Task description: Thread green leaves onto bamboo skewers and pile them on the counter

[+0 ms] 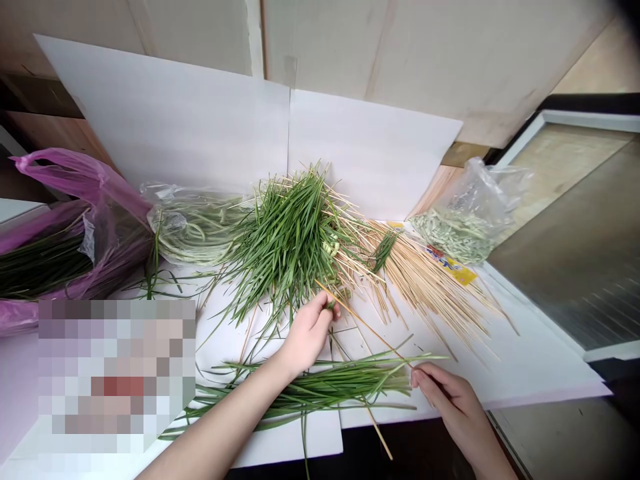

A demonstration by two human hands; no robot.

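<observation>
A thin bamboo skewer [370, 327] slants between my two hands. My right hand [445, 390] pinches its lower right end. My left hand [310, 330] is closed near the upper left end, its fingertips on a small bit of green garlic chive [331, 305]; how the skewer meets it is hard to make out. Below my hands, a loose bunch of long garlic chives [345, 387] lies across the front of the white table. Just beyond my left hand rises a big heap of skewered chives [287, 233], their skewer ends pointing right.
Many bare bamboo skewers [430, 287] fan out at the right. Behind them sits a clear bag of pale green strips [455, 233]. A clear bag of long stems [195, 230] and a purple bag of greens [115, 233] stand left. White boards [200, 127] line the back.
</observation>
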